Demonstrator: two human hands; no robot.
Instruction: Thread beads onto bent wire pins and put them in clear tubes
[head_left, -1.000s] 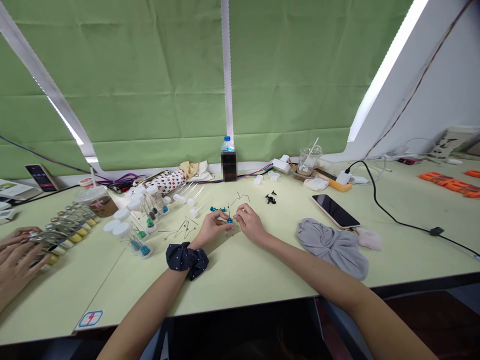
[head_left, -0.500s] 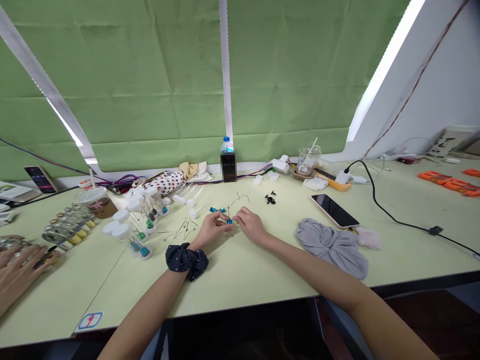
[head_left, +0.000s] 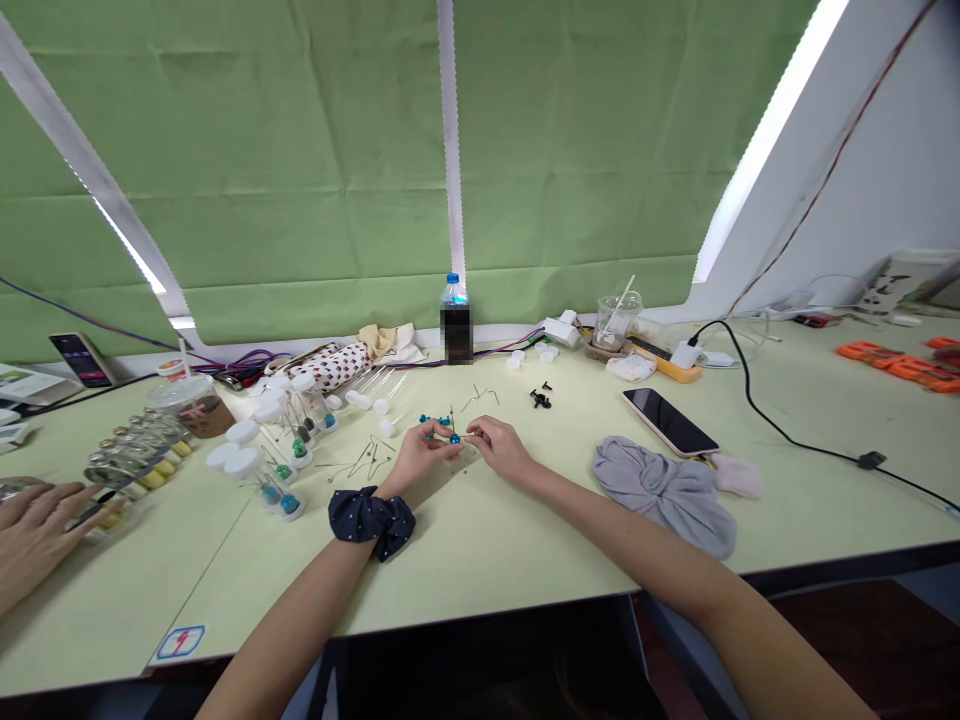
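Note:
My left hand [head_left: 421,455] pinches a small shiny blue ball-shaped piece [head_left: 454,438], from which a thin dark pin stands up. Close on its right, my right hand [head_left: 504,447] has thumb and forefinger together on a thin metal pin [head_left: 469,435] that points at the blue piece; whether they touch is too small to tell. More blue pieces [head_left: 424,420] lie just behind my left fingers. Bent metal pins [head_left: 367,458] are scattered to the left, and a few thin metal pieces [head_left: 480,397] lie behind my hands.
At left stand clear tubes with white caps [head_left: 244,462] and blue or green pieces inside. Small black parts [head_left: 541,398] lie behind on the right. A phone [head_left: 670,421] and a grey cloth [head_left: 664,490] sit at right. Another person's hand [head_left: 37,530] rests near glass bottles [head_left: 139,450].
Both hands have shifted very slightly left and up with the blue piece, still close together. The other person's hand at far left has moved a little.

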